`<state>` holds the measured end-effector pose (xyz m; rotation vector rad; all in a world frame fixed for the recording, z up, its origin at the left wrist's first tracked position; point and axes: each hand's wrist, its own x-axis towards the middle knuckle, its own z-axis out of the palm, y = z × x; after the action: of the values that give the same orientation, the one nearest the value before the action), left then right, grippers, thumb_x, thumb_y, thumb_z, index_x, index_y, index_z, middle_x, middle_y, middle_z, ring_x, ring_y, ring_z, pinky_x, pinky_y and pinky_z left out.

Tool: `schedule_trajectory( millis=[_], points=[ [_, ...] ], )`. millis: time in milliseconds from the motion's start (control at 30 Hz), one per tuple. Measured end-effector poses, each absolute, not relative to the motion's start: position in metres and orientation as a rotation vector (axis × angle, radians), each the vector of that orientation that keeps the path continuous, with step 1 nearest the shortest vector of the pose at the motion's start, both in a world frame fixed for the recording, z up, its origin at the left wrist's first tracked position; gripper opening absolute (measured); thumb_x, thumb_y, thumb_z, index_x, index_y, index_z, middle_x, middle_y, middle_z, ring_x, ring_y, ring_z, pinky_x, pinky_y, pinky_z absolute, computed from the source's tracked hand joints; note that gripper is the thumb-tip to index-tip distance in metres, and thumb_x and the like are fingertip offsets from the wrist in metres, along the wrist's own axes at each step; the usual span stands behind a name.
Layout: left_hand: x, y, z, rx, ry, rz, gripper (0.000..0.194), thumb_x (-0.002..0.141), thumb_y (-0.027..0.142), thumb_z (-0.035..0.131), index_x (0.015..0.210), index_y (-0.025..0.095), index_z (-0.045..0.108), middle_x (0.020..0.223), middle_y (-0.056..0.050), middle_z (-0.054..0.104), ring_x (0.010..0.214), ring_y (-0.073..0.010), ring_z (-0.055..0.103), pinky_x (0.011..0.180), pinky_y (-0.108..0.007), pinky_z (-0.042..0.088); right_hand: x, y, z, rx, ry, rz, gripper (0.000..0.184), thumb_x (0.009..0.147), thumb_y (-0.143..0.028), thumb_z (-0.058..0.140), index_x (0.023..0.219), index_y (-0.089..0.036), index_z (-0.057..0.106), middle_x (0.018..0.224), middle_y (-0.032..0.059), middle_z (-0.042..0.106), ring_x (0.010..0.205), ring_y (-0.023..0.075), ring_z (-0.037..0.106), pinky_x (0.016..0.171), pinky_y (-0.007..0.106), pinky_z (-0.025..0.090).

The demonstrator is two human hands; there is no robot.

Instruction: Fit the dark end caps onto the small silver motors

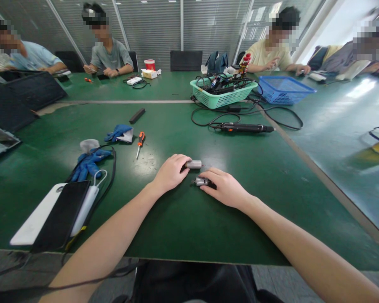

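My left hand [171, 171] is closed round the dark end of a smooth silver metal cylinder [195, 164], which points to the right just above the green tabletop. Nearer to me, my right hand [225, 185] grips a shorter silver metal cylinder [201, 181] by its dark end. A thin tip sticks out of that piece toward the left. The two cylinders lie close together but apart. Fingers cover part of each, so their exact kind cannot be made out.
To the left lie an orange-handled screwdriver [140, 144], blue gloves [91, 162], a black phone [62, 214] and a white power bank [84, 209]. Beyond my hands are a corded black electric screwdriver [246, 128], a green basket [222, 99] of tools and a blue basket [281, 95]. Several people sit around the table.
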<state>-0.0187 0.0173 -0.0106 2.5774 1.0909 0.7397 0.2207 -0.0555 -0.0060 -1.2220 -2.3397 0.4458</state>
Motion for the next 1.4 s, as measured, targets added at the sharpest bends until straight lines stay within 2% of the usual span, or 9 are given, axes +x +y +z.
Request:
schedule_trajectory(
  millis=[467, 800, 900, 1000, 1100, 1267, 1400],
  points=[
    [-0.016, 0.012, -0.008, 2.581, 1.032, 0.739, 0.031, 0.089, 0.019, 0.063, 0.119, 0.022, 0.059, 0.119, -0.008, 0.064, 0.114, -0.0252, 0.06, 0.103, -0.044, 0.051, 0.22, -0.058, -0.001, -1.297, -2.331, 0.446, 0.036, 0.092, -0.031, 0.068, 0.126, -0.024, 0.058, 0.116, 0.0078, 0.067, 0.1, 0.0258, 0.067, 0.085, 0.04, 0.054],
    [-0.017, 0.01, -0.006, 2.61, 1.001, 0.732, 0.033, 0.089, 0.025, 0.065, 0.12, 0.02, 0.059, 0.121, -0.009, 0.063, 0.116, -0.0262, 0.059, 0.103, -0.044, 0.051, 0.219, -0.058, -0.003, -1.283, -2.327, 0.449, 0.037, 0.092, -0.031, 0.068, 0.126, -0.024, 0.058, 0.116, 0.0081, 0.066, 0.099, 0.0252, 0.066, 0.084, 0.039, 0.053],
    [-0.018, 0.008, -0.001, 2.624, 0.995, 0.791, 0.028, 0.091, 0.024, 0.061, 0.119, 0.02, 0.06, 0.121, -0.009, 0.063, 0.115, -0.0251, 0.059, 0.102, -0.043, 0.051, 0.219, -0.058, -0.002, -1.278, -2.327, 0.451, 0.036, 0.092, -0.031, 0.068, 0.126, -0.023, 0.058, 0.116, 0.0082, 0.066, 0.099, 0.0254, 0.066, 0.085, 0.039, 0.053],
    [-0.02, 0.003, 0.009, 2.69, 0.988, 0.842, 0.021, 0.096, 0.021, 0.053, 0.114, 0.019, 0.062, 0.113, -0.009, 0.065, 0.108, -0.0232, 0.061, 0.098, -0.04, 0.051, 0.22, -0.058, -0.002, -1.261, -2.332, 0.45, 0.033, 0.094, -0.029, 0.066, 0.125, -0.022, 0.058, 0.115, 0.008, 0.066, 0.098, 0.0248, 0.066, 0.085, 0.039, 0.054],
    [-0.021, -0.004, 0.018, 2.822, 0.95, 0.722, 0.019, 0.098, 0.023, 0.049, 0.107, 0.018, 0.065, 0.096, -0.008, 0.067, 0.095, -0.0223, 0.063, 0.088, -0.038, 0.052, 0.221, -0.057, -0.001, -1.241, -2.34, 0.448, 0.031, 0.095, -0.028, 0.064, 0.125, -0.023, 0.06, 0.114, 0.0083, 0.067, 0.096, 0.0241, 0.066, 0.084, 0.039, 0.054],
    [-0.018, -0.013, 0.021, 2.875, 0.793, 0.45, 0.016, 0.097, 0.029, 0.053, 0.101, 0.019, 0.065, 0.094, -0.007, 0.07, 0.087, -0.0214, 0.066, 0.078, -0.034, 0.051, 0.223, -0.058, -0.001, -1.206, -2.363, 0.435, 0.037, 0.092, -0.025, 0.063, 0.129, -0.024, 0.059, 0.116, 0.0088, 0.066, 0.101, 0.0248, 0.066, 0.09, 0.04, 0.055],
    [-0.016, -0.013, 0.017, 2.835, 0.835, 0.319, 0.014, 0.093, 0.031, 0.059, 0.098, 0.02, 0.065, 0.092, -0.006, 0.07, 0.083, -0.0216, 0.067, 0.071, -0.032, 0.05, 0.226, -0.058, 0.0, -1.206, -2.372, 0.423, 0.03, 0.089, -0.022, 0.063, 0.119, -0.024, 0.064, 0.109, 0.0078, 0.067, 0.096, 0.0236, 0.066, 0.088, 0.038, 0.056]
  ],
)
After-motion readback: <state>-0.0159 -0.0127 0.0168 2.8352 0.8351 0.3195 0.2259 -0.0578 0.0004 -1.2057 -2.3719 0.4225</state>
